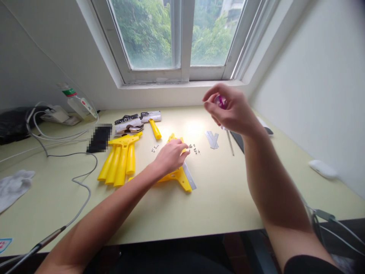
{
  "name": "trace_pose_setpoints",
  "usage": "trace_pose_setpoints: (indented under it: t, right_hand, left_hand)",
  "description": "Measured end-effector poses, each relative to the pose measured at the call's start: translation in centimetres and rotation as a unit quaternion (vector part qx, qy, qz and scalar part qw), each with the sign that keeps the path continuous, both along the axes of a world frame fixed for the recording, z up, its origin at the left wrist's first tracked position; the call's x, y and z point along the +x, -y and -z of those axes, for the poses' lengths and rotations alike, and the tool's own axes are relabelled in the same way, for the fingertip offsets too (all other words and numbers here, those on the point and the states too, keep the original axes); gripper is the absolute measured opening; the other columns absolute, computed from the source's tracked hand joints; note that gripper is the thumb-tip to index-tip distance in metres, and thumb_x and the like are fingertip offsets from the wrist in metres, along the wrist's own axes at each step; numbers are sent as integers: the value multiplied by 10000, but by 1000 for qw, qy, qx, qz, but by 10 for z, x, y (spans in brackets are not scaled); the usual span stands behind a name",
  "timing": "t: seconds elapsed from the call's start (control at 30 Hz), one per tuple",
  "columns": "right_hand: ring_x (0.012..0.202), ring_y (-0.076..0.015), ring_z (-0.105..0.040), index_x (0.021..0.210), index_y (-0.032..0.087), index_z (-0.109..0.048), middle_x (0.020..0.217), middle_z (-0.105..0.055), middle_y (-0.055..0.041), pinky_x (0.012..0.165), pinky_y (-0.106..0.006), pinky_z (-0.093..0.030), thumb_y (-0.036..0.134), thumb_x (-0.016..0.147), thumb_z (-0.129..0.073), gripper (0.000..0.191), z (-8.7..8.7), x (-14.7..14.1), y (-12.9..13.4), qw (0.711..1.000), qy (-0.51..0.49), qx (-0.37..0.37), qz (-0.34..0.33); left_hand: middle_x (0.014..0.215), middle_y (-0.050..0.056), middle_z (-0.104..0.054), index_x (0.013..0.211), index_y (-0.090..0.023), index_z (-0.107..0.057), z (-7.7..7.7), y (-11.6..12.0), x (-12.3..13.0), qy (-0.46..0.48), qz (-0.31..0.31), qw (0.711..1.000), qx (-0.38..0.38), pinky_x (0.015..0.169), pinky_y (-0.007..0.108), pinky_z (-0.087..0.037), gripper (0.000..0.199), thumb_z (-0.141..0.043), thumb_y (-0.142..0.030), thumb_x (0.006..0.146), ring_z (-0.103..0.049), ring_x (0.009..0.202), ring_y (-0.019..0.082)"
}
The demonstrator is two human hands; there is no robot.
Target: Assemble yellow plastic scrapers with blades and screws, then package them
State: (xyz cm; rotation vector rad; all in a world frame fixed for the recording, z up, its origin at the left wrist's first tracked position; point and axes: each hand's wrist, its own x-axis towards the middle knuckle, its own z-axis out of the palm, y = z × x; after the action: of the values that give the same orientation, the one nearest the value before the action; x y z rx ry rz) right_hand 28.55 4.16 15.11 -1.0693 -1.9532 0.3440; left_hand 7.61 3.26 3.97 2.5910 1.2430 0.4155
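My left hand lies over a yellow plastic scraper, its fingers curled on the scraper's head above a steel blade. My right hand is raised above the table, gripping a screwdriver with a purple handle and a thin steel shaft. Small metal screws lie just beyond my left fingers, with another small group to their left. Further right lie several steel blades. Several more yellow scraper handles are stacked left of my left hand.
Printed packaging cards and a yellow handle lie at the back. On the left are grey cables, a white cloth, and a black bag. A white oblong object sits at the right. A window and walls bound the table.
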Motion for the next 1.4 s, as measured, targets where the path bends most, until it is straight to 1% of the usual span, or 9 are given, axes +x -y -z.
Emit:
trace_pose_setpoints:
  t: [0.07,0.2,0.3,0.47,0.67,0.93,1.1,1.23,1.4]
  right_hand:
    - [737,-176,-591,950,250,-620,815,-638,-8,653,-328,-454,387,840,-620,176,2,-6,2,992,114,-48,-39]
    - [821,-180,-600,1005,247,-617,1010,-674,-25,685,-299,-440,327,756,-691,272,22,-21,5,938,270,-158,-151]
    - [873,-213,-593,1095,244,-577,1063,-659,-54,660,-289,-433,336,698,-749,443,47,-27,14,899,320,-232,-191]
    - [914,-235,-596,1220,256,-508,1183,-593,-72,688,-302,-468,408,604,-815,704,83,-22,33,875,321,-303,-200]
    - [1073,-244,-558,1321,266,-438,1370,-475,-89,854,-339,-487,389,598,-816,825,107,-20,40,880,305,-278,-234]
    - [902,-204,-575,1310,242,-433,1341,-456,-105,781,-333,-502,436,615,-794,807,107,-24,36,869,356,-260,-225]
    - [703,-135,-536,1320,236,-418,1231,-469,-95,630,-287,-467,462,589,-796,854,103,-31,37,856,398,-258,-205]
    - [576,-89,-477,1306,257,-417,1242,-465,-91,551,-275,-426,432,595,-783,818,98,-29,48,862,418,-243,-153]
    - [609,-132,-548,1297,244,-411,1243,-467,-98,580,-304,-471,423,653,-741,746,97,-3,65,876,419,-237,-38]
  left_hand:
    - [1094,89,-629,1178,-199,-640,-4,18,-24,4,28,999,-15,939,392,-463,329,-502,-389,949,-579,1048,229]
    - [1171,73,-606,1378,-288,-457,2,44,-60,-43,69,995,-64,937,420,-473,585,-662,-409,844,-562,1093,253]
    - [1161,72,-621,1323,-251,-460,10,49,-71,-4,49,995,-86,916,395,-485,449,-591,-317,899,-584,1063,225]
    - [1006,17,-633,1146,-248,-516,2,48,-79,78,23,989,-122,806,321,-505,265,-592,-313,900,-607,901,170]
    - [965,3,-630,1132,-261,-520,-11,54,-85,121,-4,982,-142,757,307,-505,285,-627,-341,880,-595,828,149]
    - [965,-2,-621,1153,-267,-501,-5,52,-86,128,-8,981,-148,770,321,-505,308,-625,-340,881,-598,820,144]
    - [951,-2,-624,1148,-268,-501,-5,50,-87,142,-8,980,-142,768,329,-509,313,-628,-362,877,-599,811,150]
    - [947,-4,-624,1138,-275,-506,-5,50,-87,152,-13,978,-145,774,328,-510,301,-627,-370,879,-597,816,152]
    - [976,2,-614,1162,-283,-485,-5,52,-86,144,-13,977,-156,788,334,-500,315,-617,-356,886,-596,837,155]
